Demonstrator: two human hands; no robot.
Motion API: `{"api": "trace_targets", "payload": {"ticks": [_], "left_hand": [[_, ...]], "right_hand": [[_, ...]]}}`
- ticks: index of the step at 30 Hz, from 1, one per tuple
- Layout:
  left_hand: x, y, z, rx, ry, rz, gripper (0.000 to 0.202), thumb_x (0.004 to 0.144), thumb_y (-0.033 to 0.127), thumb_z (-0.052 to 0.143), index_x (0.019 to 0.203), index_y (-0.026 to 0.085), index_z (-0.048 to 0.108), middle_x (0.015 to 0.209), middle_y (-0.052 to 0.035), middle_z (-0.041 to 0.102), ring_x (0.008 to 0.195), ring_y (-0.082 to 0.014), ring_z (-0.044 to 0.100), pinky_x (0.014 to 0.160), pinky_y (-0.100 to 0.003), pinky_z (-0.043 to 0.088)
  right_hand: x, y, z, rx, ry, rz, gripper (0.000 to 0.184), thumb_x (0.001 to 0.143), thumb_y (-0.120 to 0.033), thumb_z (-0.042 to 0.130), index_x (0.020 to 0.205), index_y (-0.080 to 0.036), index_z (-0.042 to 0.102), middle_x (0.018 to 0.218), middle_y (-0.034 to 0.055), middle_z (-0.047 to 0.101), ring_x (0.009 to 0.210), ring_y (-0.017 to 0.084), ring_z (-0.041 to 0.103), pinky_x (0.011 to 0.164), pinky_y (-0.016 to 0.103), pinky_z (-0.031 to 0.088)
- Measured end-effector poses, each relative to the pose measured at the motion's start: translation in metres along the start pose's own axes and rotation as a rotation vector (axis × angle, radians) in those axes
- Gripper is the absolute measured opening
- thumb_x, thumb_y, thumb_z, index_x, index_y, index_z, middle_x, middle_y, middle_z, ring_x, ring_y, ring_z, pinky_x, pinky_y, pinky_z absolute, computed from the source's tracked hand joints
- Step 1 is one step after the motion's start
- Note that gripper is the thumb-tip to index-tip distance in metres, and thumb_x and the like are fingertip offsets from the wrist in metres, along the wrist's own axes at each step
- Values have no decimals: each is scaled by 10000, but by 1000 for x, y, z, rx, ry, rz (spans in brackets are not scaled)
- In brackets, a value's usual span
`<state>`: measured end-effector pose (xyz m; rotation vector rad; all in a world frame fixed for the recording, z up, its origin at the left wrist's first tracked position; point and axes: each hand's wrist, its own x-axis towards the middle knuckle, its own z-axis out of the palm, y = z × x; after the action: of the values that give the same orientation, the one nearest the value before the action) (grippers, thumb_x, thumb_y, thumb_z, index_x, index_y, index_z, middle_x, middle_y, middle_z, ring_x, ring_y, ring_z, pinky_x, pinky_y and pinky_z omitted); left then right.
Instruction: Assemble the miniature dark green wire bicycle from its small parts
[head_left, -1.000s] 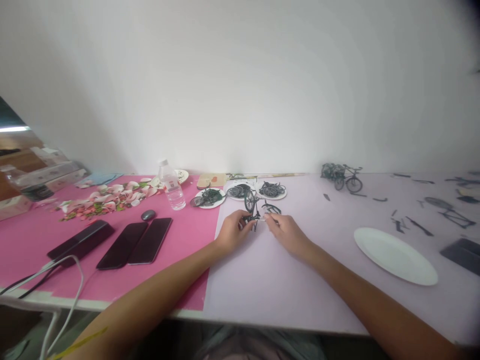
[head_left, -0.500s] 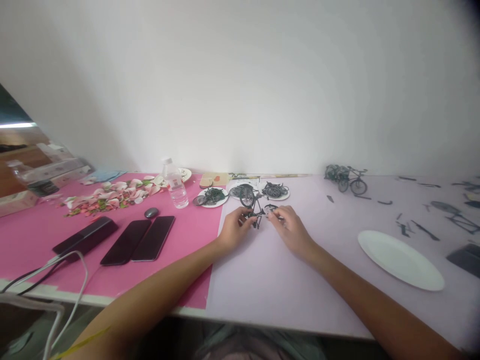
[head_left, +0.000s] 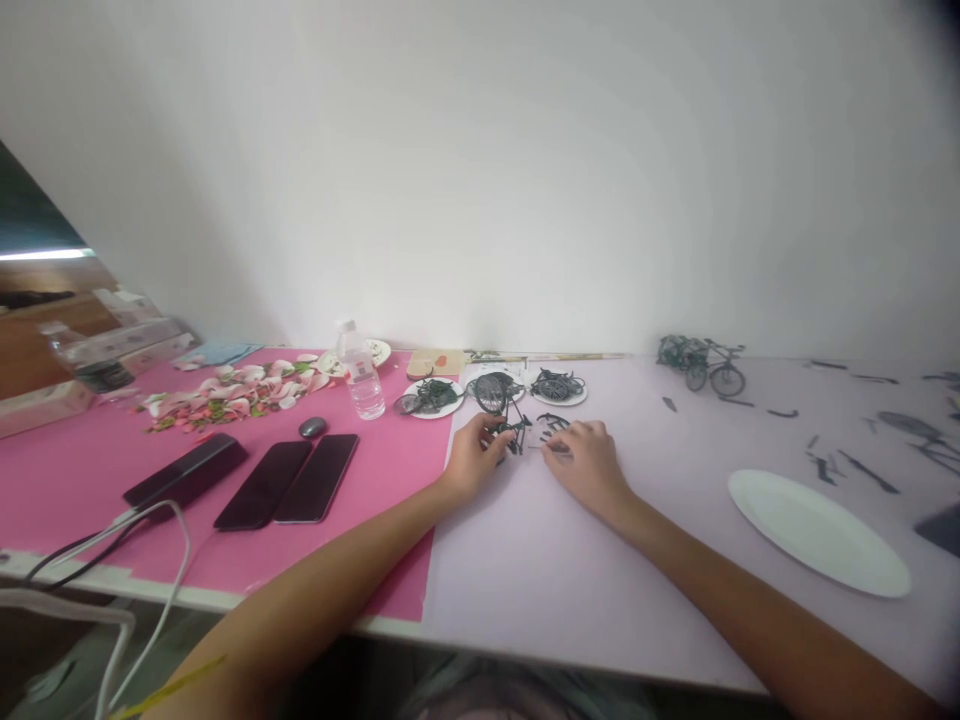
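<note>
My left hand (head_left: 472, 460) is closed on a dark miniature bicycle (head_left: 519, 432), pinching its frame between thumb and fingers. One spoked wheel (head_left: 491, 393) stands up at its far end, overlapping the middle white plate from this angle. Just to the right, my right hand (head_left: 591, 465) is low over the table with thumb and fingertips together beside small dark bicycle parts (head_left: 553, 422). Whatever its fingertips pinch is too small to make out. Behind both hands, a left plate (head_left: 411, 411) and a right plate (head_left: 584, 398) carry more dark parts.
Assembled miniature bicycles (head_left: 716, 368) stand by the wall. At right lie an oval white plate (head_left: 817, 530) and loose dark parts (head_left: 866, 470). On the pink left side are two phones (head_left: 319, 478), a mouse (head_left: 313, 427), a water bottle (head_left: 361, 375), petals (head_left: 240, 393) and a black box (head_left: 187, 468).
My right hand has come down toward the table and slightly right, its fingers now lower at the small parts. The left hand keeps hold of the bicycle. The whole view has shifted slightly.
</note>
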<state>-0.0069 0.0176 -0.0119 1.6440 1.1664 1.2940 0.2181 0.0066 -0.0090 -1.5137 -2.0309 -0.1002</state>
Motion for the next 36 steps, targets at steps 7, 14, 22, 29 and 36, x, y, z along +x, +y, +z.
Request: {"api": "trace_targets", "payload": {"ticks": [7, 14, 22, 29, 36], "left_hand": [[-1, 3, 0, -55, -9, -11, 465, 920, 524, 690, 1192, 151, 636, 755, -42, 693, 640, -156, 652, 596, -249, 484], [12, 1, -10, -185, 28, -72, 577, 832, 601, 754, 1150, 138, 625, 652, 0, 629, 439, -113, 526, 429, -222, 376], [13, 5, -10, -373, -121, -73, 679, 753, 662, 811, 1114, 125, 608, 1047, -134, 715, 431, -56, 520, 414, -220, 380], [5, 2, -5, -399, -194, -89, 650, 778, 646, 803, 1092, 105, 621, 770, -24, 627, 438, -39, 415, 432, -211, 310], [4, 5, -7, -378, -232, -103, 626, 780, 641, 802, 1056, 110, 617, 642, 33, 532, 493, -67, 447, 492, -209, 326]], "right_hand": [[4, -15, -6, 7, -6, -97, 128, 947, -306, 626, 867, -221, 678, 982, 105, 692, 1054, 331, 504, 873, 442, 422], [17, -18, -17, 532, -154, 24, 288, 1005, -436, 565, 927, -204, 718, 899, 63, 698, 834, 229, 618, 771, 350, 489], [5, -34, -11, 1091, -276, 395, 511, 873, -636, 677, 1102, -180, 684, 717, 14, 623, 428, 90, 375, 383, 226, 253], [-10, -37, -16, 1070, -182, 422, 525, 819, -651, 735, 1034, -174, 680, 501, -33, 526, 413, 119, 425, 378, 214, 309], [-10, -37, -16, 1106, -186, 380, 483, 849, -630, 733, 1022, -183, 678, 579, -14, 589, 444, 106, 436, 393, 197, 316]]}}
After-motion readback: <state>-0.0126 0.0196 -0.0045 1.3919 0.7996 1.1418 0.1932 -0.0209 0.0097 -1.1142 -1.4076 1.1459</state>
